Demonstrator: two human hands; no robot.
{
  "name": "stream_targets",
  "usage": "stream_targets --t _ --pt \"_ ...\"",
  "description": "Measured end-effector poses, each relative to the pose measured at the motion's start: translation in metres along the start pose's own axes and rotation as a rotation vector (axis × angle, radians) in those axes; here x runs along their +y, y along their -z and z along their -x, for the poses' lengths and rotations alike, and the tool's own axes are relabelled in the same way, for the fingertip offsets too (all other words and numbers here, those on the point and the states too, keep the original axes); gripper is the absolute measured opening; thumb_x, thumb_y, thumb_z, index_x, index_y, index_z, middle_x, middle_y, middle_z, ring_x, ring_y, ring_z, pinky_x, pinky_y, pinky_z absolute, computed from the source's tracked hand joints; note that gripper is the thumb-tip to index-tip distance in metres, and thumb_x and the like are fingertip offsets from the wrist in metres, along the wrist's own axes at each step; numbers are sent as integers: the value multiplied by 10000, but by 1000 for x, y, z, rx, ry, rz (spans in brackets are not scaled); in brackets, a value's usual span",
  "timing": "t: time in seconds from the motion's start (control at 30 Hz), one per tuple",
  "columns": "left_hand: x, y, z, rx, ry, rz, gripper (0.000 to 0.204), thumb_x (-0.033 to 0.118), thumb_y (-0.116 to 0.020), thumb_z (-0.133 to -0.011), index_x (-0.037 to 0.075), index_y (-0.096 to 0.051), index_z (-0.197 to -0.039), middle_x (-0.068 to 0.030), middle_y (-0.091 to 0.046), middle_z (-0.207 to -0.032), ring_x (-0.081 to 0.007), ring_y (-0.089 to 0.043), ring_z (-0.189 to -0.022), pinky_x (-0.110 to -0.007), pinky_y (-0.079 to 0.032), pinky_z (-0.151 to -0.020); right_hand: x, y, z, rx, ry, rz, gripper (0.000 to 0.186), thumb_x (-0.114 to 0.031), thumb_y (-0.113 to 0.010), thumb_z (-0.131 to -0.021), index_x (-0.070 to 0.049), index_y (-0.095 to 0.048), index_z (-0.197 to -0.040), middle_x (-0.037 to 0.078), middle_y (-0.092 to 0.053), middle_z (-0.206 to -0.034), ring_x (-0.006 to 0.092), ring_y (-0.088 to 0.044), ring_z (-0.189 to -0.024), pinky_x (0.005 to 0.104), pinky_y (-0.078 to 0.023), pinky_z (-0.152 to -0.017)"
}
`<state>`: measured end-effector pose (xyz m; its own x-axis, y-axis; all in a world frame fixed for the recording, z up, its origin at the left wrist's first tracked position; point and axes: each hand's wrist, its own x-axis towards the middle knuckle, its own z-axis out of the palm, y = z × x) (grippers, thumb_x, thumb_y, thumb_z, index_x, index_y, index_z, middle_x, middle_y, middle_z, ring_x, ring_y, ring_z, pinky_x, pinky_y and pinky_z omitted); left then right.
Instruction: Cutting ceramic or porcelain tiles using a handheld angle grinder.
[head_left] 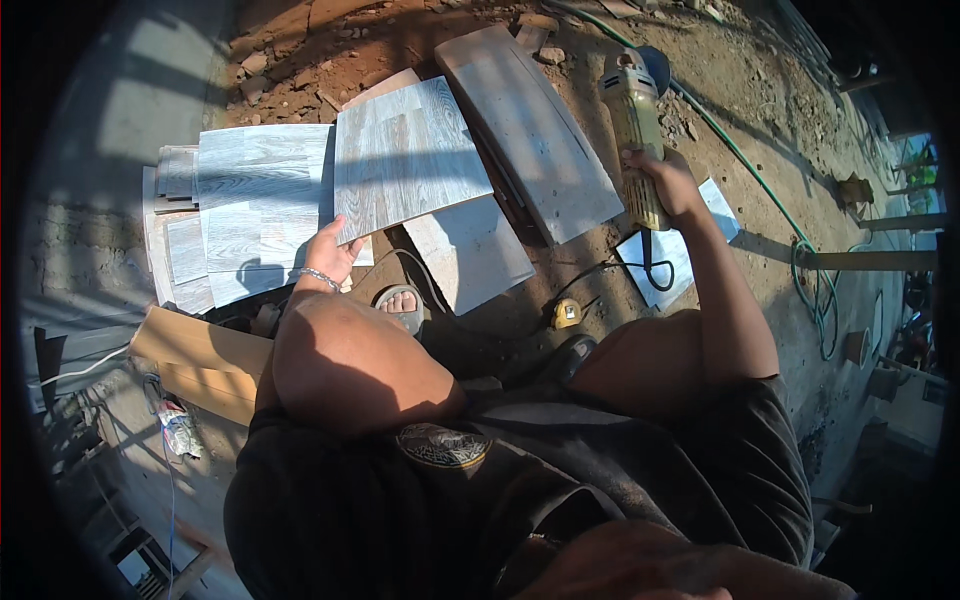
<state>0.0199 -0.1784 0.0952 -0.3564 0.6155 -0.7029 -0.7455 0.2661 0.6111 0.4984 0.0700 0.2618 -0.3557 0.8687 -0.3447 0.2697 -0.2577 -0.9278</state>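
My left hand [332, 255], with a bracelet at the wrist, grips the near lower corner of a grey wood-patterned tile [410, 150]. The tile is tilted, and its far part lies over other boards. In my right hand [665, 180] is an angle grinder [632, 120], wrapped by my fingers around its yellowish body. It points away from me, its dark disc [654, 70] at the far end and apart from the tile. The grinder's black cord [600, 268] loops down from its near end. Whether the disc spins I cannot tell.
More wood-patterned tiles [262, 215] lie stacked at left. A long grey slab [535, 130] rests beyond the held tile. Near my feet are a pale tile piece [468, 250] and a yellow tape measure [567, 313]. A green hose [745, 160] crosses the dirt; cardboard [200, 365] lies left.
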Motion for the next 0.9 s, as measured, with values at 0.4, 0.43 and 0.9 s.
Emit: stream_targets --t 0.4,0.43,0.9 --pt "-26 -18 2 -169 127 -51 274 179 -495 -1079 19 -520 -1300 -159 -630 -1295 -330 -656 -1167 -452 -599 -971 26 -10 -26 -153 16 240 444 -361 -718 -876 -21 -708 -1162 51 -710 -937 140 -670 -804 311 -540 -740" --pt "-39 -18 -4 -157 177 -96 301 221 -463 -1093 34 -520 -1322 -159 -632 -1317 -351 -630 -1213 -476 -575 -988 28 -13 -24 -162 54 306 455 -362 -728 -865 -19 -709 -1163 63 -718 -966 153 -675 -836 318 -536 -768" --pt "-110 17 -83 -263 126 -1037 354 359 -591 -1040 7 -585 -1000 -138 -728 -964 -166 -708 -803 -290 -511 -620 119 -114 -32 -294 -135 519 498 -365 -804 -721 16 -730 -1032 159 -746 -946 281 -711 -905 386 -534 -843"
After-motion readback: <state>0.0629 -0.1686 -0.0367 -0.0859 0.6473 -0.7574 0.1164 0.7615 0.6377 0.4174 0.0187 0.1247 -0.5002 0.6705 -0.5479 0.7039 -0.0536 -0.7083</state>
